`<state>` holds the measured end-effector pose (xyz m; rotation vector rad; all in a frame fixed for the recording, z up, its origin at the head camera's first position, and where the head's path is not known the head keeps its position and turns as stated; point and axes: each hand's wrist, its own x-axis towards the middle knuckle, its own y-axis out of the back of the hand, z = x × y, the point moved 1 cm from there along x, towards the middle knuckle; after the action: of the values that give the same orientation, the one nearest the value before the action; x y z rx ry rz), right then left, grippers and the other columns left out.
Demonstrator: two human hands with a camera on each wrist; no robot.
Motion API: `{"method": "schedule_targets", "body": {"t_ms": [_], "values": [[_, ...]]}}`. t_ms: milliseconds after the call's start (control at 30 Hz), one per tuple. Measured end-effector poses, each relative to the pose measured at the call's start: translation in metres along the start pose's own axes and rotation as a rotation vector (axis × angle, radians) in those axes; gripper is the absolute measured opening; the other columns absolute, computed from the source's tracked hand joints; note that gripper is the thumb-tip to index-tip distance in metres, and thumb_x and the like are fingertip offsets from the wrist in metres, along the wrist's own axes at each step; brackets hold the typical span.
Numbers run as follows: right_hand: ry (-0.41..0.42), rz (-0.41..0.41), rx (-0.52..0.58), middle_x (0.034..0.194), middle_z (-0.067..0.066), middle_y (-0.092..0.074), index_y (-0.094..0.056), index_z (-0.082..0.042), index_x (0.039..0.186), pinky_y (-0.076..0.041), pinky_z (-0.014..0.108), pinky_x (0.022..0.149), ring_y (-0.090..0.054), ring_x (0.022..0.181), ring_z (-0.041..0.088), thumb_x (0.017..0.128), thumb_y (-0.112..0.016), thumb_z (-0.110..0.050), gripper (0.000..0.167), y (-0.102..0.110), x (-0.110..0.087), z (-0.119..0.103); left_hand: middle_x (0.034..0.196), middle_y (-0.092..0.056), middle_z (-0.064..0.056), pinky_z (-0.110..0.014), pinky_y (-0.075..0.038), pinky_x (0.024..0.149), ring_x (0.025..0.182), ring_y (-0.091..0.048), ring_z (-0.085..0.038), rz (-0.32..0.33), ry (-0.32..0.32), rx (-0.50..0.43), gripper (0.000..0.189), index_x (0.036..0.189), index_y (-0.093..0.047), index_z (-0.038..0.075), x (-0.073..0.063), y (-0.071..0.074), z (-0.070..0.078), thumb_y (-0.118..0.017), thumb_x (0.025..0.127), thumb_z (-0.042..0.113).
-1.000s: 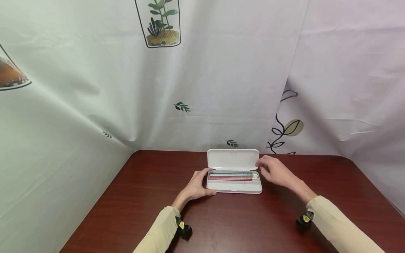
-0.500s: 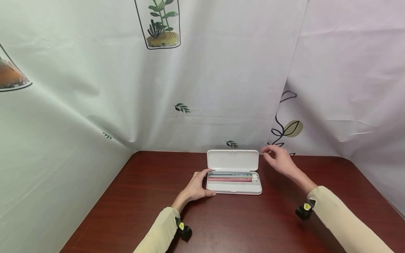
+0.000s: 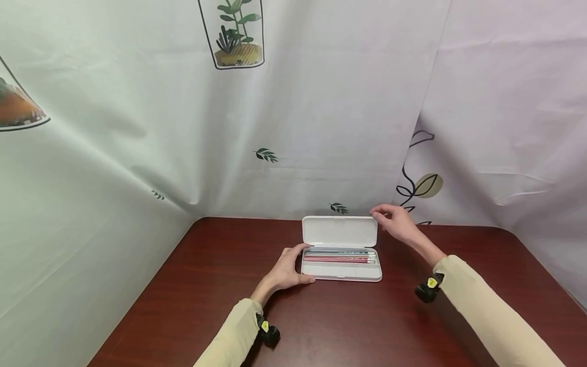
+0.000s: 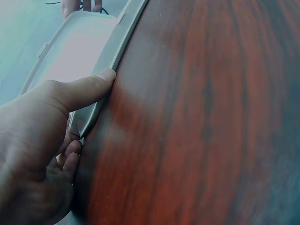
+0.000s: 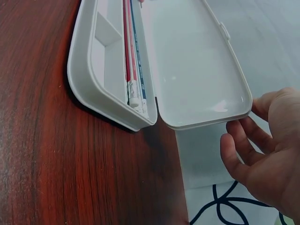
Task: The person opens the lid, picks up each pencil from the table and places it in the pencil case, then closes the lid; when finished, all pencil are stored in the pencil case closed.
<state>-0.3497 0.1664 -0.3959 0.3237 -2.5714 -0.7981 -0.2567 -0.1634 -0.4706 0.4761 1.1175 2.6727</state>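
An opened white pencil case [image 3: 341, 271] lies on the table, its lid [image 3: 339, 231] standing up at the back. Several pencils [image 3: 339, 256], red and dark, lie side by side in its rear compartment. My left hand [image 3: 285, 270] grips the case's left end, thumb at the front edge and fingers round the back. At the lid's upper right corner is my right hand [image 3: 397, 223]. In the right wrist view, the loosely bent fingers [image 5: 241, 140] reach to the lid's outer edge, and some fingertips are hidden behind it.
The dark red-brown wooden table [image 3: 348, 321] meets a pale printed cloth [image 3: 321, 127] just behind the lid. Each wrist carries a small black camera, the left camera [image 3: 269, 335] and right camera [image 3: 427, 291] both low over the table.
My right hand has risen from beside the lid's lower right, moved out, then come back left to the lid's upper corner. My left hand and the case have stayed in place.
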Motion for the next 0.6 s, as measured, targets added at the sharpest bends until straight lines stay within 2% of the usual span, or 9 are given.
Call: {"method": "schedule_targets", "body": {"t_ms": [67, 333, 600], "values": [[-0.015, -0.003, 0.012, 0.107, 0.022, -0.067, -0.068, 0.006, 0.112, -0.055, 0.051, 0.072, -0.065, 0.085, 0.042, 0.102, -0.058, -0.013, 0.024, -0.0003, 0.0013, -0.0006, 0.130, -0.055, -0.012, -0.049, -0.039, 0.100, 0.122, -0.043, -0.030, -0.001, 0.003, 0.002, 0.088, 0.144, -0.048, 0.009, 0.0000, 0.0005, -0.0001, -0.092, 0.069, 0.025], [-0.048, -0.026, 0.071, 0.106, 0.022, -0.065, -0.068, 0.008, 0.112, -0.055, 0.052, 0.076, -0.063, 0.094, 0.042, 0.101, -0.061, -0.015, 0.026, 0.0015, 0.0023, 0.0000, 0.130, -0.053, -0.014, -0.048, -0.040, 0.099, 0.122, -0.044, -0.030, -0.002, 0.009, 0.006, 0.088, 0.144, -0.048, 0.009, 0.0010, 0.0008, 0.0005, -0.092, 0.070, 0.024], [-0.083, -0.067, 0.116, 0.102, 0.018, -0.064, -0.068, 0.008, 0.110, -0.054, 0.053, 0.078, -0.062, 0.093, 0.037, 0.099, -0.064, -0.015, 0.025, 0.0038, 0.0004, -0.0012, 0.129, -0.054, -0.014, -0.049, -0.039, 0.100, 0.122, -0.044, -0.031, 0.002, 0.011, 0.004, 0.088, 0.143, -0.048, 0.009, 0.0003, 0.0003, 0.0005, -0.092, 0.069, 0.024]]}}
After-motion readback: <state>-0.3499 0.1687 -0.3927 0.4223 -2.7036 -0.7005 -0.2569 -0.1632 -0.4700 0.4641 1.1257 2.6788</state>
